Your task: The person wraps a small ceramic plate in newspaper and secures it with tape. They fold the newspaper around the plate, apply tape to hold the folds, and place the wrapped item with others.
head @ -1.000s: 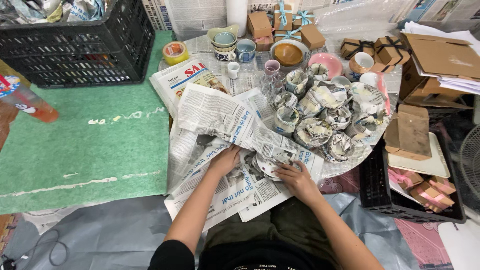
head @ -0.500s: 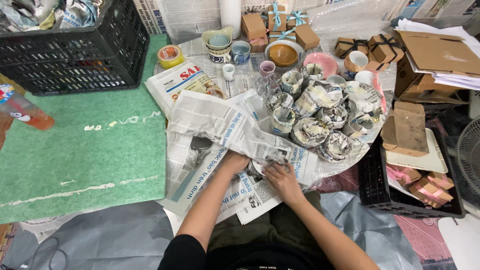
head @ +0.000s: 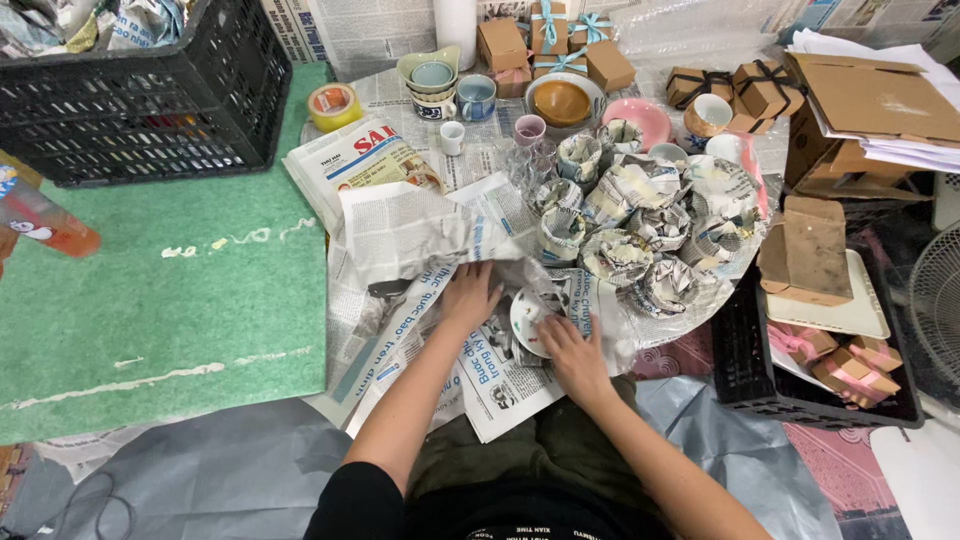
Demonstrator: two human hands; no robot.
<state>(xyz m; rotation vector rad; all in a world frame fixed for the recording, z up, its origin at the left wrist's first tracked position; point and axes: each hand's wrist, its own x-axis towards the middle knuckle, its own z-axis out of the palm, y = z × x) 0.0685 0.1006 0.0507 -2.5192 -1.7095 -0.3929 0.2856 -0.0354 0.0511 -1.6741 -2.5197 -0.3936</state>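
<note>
There is just one camera, worn on the person's head. It looks almost straight down, from close above, at the newspaper (head: 400, 240) spread out on the floor before the person's knees.

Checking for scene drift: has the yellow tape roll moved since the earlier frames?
No. The yellow tape roll still sits between the black crate and the folded newspaper stack.
</note>
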